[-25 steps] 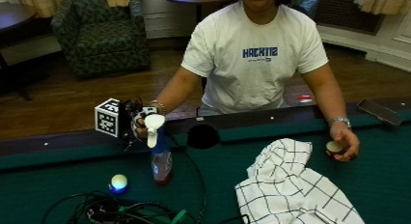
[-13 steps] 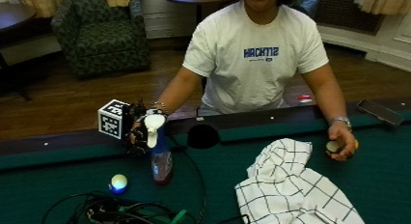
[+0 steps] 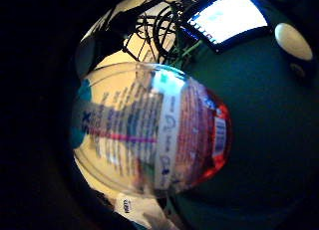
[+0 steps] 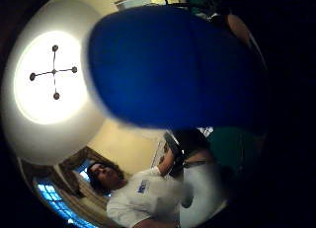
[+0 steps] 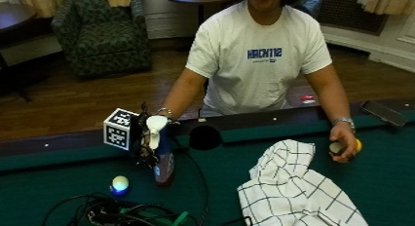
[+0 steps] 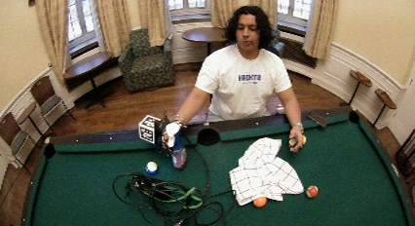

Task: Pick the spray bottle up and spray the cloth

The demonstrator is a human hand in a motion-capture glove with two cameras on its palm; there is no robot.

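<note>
Green felt covers a pool table [image 5: 58, 177] set in a room with tall curtained windows, a patterned armchair [image 6: 148, 60] and wooden side tables behind it. At the far rail, a person in a white printed T-shirt [image 5: 259, 65] leans over the cloth surface. Their gloved right hand [image 5: 148, 138] is wrapped round the neck of the spray bottle [image 5: 162, 160], fingers curled about it just under the white trigger head, with the bottle upright and its reddish base at or just above the felt, left of the middle pocket [image 5: 205, 137]. From the little-finger side of the palm the bottle's printed label and red bottom [image 3: 154, 130] fill the view, very close to the palm. Right of the bottle, well apart from it, lies the cloth [image 5: 295, 187], white with a dark check, crumpled in a heap on the felt. The bare left hand [image 5: 342, 147] rests on the table beside the cloth's far right edge, curled round a small ball. Near the bottle on its left sits a white-and-blue ball [image 5: 119, 183], and a tangle of black and green cables [image 6: 168, 197] lies at the near side. Two orange balls [image 6: 259, 201] rest by the cloth's near edge.
</note>
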